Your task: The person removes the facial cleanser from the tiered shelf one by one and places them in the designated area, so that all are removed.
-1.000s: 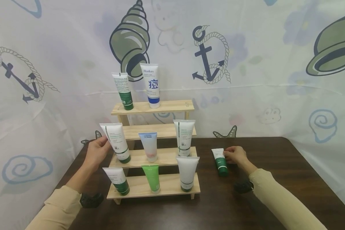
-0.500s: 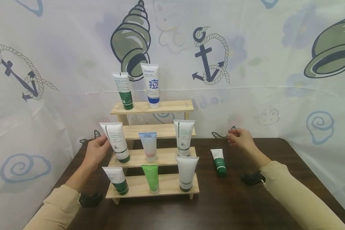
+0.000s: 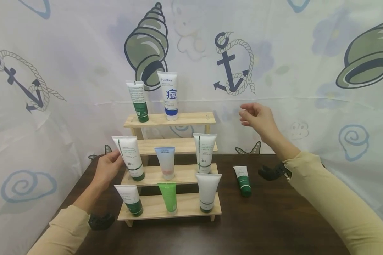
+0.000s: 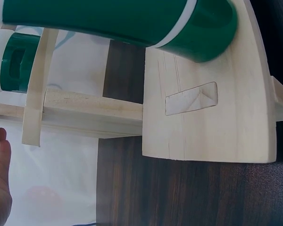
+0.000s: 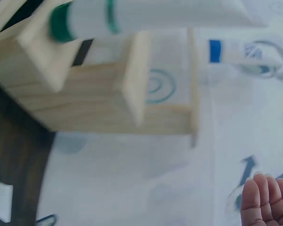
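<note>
My left hand is at the left edge of a white squeeze tube with a green cap, standing on the second shelf from the bottom. Its fingertips are partly hidden by the tube; in the left wrist view, two visible fingers are fairly straight. My right hand is raised right of the rack, holding nothing, its fingers loosely bent. Below it, a small white-and-green tube lies on the dark table. The wooden tiered rack carries several other tubes.
On the top shelf stand a green-and-white tube and a blue-capped tube. Lower are a pale blue-pink tube, a white tube, a green tube, a plain white tube and a green-bottomed tube. Printed cloth hangs behind.
My right hand has left the small tube lying on the table and risen, first to the table's back edge, then higher and slightly left. My left hand has barely moved.
</note>
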The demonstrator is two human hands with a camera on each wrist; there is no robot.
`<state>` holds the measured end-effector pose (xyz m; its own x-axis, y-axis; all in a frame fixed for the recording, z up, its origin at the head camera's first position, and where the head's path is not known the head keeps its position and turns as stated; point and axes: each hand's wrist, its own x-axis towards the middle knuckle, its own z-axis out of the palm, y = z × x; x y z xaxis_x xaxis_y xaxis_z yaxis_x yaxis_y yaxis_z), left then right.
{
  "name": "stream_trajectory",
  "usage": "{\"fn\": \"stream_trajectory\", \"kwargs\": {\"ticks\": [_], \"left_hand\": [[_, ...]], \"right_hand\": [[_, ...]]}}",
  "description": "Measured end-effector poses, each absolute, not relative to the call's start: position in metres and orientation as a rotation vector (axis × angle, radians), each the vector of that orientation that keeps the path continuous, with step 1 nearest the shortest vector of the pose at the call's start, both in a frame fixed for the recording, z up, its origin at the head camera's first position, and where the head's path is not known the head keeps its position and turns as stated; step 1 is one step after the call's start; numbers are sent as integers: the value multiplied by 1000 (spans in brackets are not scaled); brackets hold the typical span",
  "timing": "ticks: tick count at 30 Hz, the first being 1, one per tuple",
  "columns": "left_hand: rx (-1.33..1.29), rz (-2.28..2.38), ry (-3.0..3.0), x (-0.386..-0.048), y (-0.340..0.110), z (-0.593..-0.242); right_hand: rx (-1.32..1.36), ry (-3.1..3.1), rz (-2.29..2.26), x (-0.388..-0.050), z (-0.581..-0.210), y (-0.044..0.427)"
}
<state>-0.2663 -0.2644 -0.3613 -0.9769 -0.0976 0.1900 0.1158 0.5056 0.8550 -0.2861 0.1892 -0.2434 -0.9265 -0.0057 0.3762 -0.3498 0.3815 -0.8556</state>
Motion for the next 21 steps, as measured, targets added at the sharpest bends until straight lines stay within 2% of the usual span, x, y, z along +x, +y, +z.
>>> {"fn": "stream_trajectory", "kwargs": {"ticks": [8, 21], "left_hand": [[-20, -1465, -2536, -266, -266, -363], [-13, -1471, -2510, -268, -265, -365]], "right_hand": [[346, -2320, 1550, -294, -207, 142], [344, -2299, 1733, -311, -173, 80]]}}
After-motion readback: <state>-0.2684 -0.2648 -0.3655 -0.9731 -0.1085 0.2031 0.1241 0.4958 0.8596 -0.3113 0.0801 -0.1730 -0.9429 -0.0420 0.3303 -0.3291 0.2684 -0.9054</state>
